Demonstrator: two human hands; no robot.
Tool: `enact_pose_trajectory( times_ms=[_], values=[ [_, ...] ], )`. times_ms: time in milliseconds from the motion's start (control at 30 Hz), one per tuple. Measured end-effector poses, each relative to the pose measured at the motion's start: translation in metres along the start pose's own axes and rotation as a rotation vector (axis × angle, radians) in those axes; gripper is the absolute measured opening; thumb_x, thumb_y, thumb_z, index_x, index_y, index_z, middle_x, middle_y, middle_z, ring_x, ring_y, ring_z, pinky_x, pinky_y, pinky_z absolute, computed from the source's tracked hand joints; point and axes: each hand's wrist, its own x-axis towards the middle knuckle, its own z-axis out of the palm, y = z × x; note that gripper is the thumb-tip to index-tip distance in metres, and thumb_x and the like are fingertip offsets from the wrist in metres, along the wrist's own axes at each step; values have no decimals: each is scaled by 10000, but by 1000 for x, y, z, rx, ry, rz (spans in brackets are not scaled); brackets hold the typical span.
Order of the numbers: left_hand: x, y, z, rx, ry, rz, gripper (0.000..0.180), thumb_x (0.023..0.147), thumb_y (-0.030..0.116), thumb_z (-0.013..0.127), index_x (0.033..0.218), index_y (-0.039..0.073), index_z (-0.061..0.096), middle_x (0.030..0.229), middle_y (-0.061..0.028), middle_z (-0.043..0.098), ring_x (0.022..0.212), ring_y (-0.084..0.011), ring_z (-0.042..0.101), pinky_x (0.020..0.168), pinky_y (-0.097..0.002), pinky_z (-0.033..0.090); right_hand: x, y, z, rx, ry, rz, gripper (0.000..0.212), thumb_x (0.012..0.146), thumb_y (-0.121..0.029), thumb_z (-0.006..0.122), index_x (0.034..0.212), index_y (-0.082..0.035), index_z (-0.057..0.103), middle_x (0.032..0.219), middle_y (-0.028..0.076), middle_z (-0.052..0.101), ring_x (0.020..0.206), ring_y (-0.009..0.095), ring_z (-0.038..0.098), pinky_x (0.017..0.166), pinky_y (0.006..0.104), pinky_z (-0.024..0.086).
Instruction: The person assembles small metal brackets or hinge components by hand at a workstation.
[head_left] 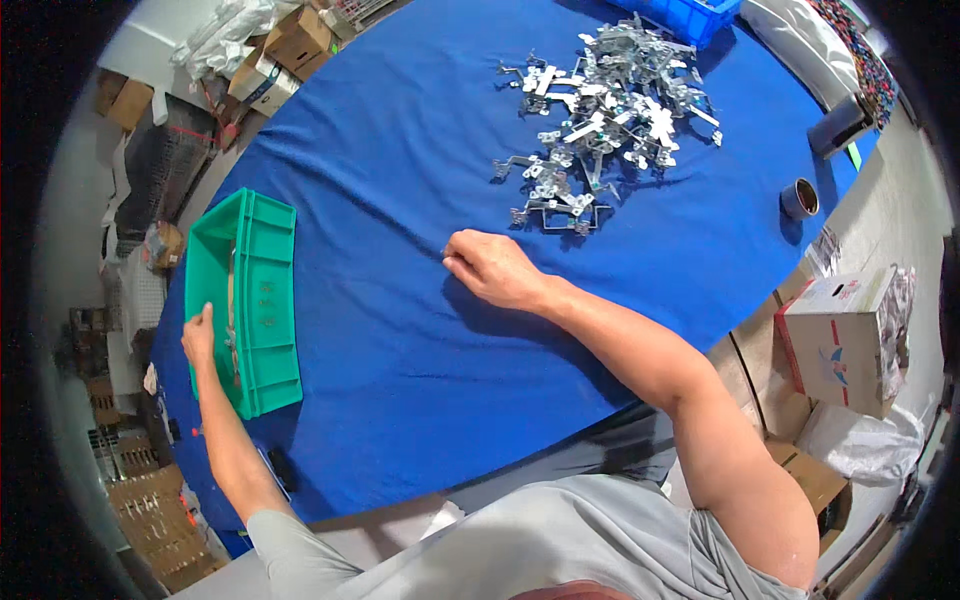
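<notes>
A green plastic bin (pixel 268 350) stands at the left of the table, its long side wall toward the middle. My left hand (pixel 198 338) is closed on the bin's far-left rim, thumb up; a few thin pieces lie on the bin's floor, too small to name. Over the middle of the cloth is my right hand (pixel 492 268), palm down with curled fingers. Whatever it may hold is hidden beneath it. Beyond that hand spreads a loose pile of silvery metal brackets (pixel 600 130), with the nearest ones a short way off its fingers.
Blue cloth (pixel 380 360) covers the table. A blue crate (pixel 700 20) stands behind the brackets. Toward the right edge are a small dark-filled cup (pixel 800 199) and a dark cylinder (pixel 840 125). A white carton (pixel 840 340) stands off the table at right; boxes (pixel 298 42) crowd the back left.
</notes>
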Motion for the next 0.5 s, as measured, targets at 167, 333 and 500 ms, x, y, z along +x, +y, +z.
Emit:
enact_pose_trajectory(
  times_ms=[167,333,500],
  values=[
    [-50,141,-60,-370,328,612,345,906,314,704,1107,35,725,1060,-132,714,963,-271,681,873,-358,517,-5,-14,3,-144,-55,-197,143,946,-182,561,935,-43,527,871,173,608,716,410,639,588,520,512],
    [-220,339,-62,-662,25,1118,110,840,129,741,893,32,743,862,-105,719,821,-248,685,732,-351,531,-8,-11,1,-215,-107,-247,148,931,-177,572,936,-33,537,868,191,614,702,407,649,565,515,511],
    [-316,418,-8,-308,-72,1584,130,808,151,668,901,61,673,908,-86,642,895,-293,643,761,-426,550,-29,17,30,-49,8,-227,311,942,-203,549,1192,-27,607,1206,164,624,1216,270,538,1073,457,366]
  ],
)
